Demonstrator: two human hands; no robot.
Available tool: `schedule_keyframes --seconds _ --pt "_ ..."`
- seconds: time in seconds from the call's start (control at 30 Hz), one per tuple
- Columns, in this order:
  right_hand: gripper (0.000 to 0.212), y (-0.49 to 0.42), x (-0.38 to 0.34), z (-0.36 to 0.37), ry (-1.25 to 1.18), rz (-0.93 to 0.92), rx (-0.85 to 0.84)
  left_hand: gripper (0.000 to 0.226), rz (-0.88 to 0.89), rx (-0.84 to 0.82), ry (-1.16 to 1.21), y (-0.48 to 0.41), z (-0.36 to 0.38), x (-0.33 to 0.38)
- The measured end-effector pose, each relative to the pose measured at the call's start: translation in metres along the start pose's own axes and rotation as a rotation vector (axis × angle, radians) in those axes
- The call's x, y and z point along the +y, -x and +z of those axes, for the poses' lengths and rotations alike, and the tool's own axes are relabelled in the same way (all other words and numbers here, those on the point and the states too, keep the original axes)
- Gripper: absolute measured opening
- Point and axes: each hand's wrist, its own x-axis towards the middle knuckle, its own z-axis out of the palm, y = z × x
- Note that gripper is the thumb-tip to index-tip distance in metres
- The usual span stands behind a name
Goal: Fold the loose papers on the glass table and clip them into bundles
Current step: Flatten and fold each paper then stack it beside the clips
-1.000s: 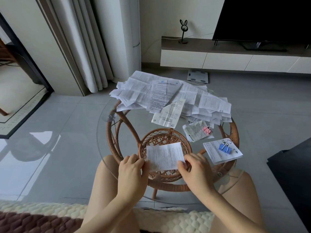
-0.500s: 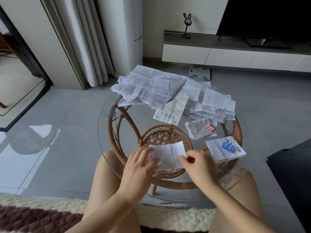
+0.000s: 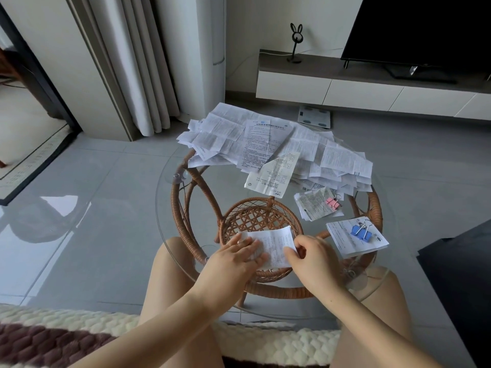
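Observation:
A small printed paper (image 3: 276, 244) lies on the near part of the round glass table (image 3: 164, 221). My left hand (image 3: 233, 258) lies flat on its left half with straight fingers, pressing it down. My right hand (image 3: 312, 257) pinches the paper's right edge with curled fingers. A large heap of loose papers (image 3: 265, 144) covers the table's far side. Two clipped bundles lie at the right: one with a pink binder clip (image 3: 333, 202), one with a blue binder clip (image 3: 360, 232).
Under the glass sits a rattan frame with a woven basket (image 3: 259, 217). My bare knees are under the table's near rim. A TV cabinet (image 3: 345, 86) and a bathroom scale (image 3: 314, 116) stand beyond; a dark furniture edge (image 3: 462, 277) is at the right.
My left hand let go of the paper's left edge and slid rightward on top of it, now lying flat. My right hand kept its hold. The camera came closer to the table.

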Motion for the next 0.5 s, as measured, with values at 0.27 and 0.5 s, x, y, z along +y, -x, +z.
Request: schedule_keyframes --seconds 0.27,0.5 --pt "0.026 0.007 -0.004 0.004 0.145 -0.062 0.128 0.031 -0.046 -0.046 0.141 -0.002 -0.013 -0.011" --pt "0.044 0.015 -0.025 0.028 0.281 -0.342 0.001 0.039 -0.037 -0.089 0.163 -0.004 -0.016 -0.017"
